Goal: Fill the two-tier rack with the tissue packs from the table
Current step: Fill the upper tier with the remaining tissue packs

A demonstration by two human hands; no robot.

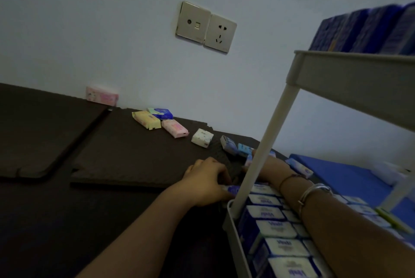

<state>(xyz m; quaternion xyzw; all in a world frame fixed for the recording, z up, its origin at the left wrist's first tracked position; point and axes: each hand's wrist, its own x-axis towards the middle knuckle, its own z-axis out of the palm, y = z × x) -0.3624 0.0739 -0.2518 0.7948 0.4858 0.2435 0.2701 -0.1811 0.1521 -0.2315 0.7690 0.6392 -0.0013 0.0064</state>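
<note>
Right hand [270, 166] mostly hidden behind white rack post [265, 149], grip unreadable. Dark blue packs on upper rack tier [368, 32] blurred and cut off at right edge. White-and-blue packs in lower tier [280, 248] cut off at bottom edge, print illegible.

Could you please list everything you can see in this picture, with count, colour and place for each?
Two-tier rack: one, pale grey-white, at the right.
Top-tier packs: a row, dark blue, count unclear.
Lower-tier packs: many, white and blue, in rows.
Loose tissue packs on the dark table: pink pack by the wall; yellow pack, blue-green pack and second pink pack clustered; white speckled pack; several small blue-white ones near the rack post.
Wall sockets: two plates, cream, on the wall.
Blue surface: one, far right.
Left hand: fingers curled over a blue pack at the rack's corner.
Right hand: mostly hidden behind the post; bracelets on the wrist.
</note>
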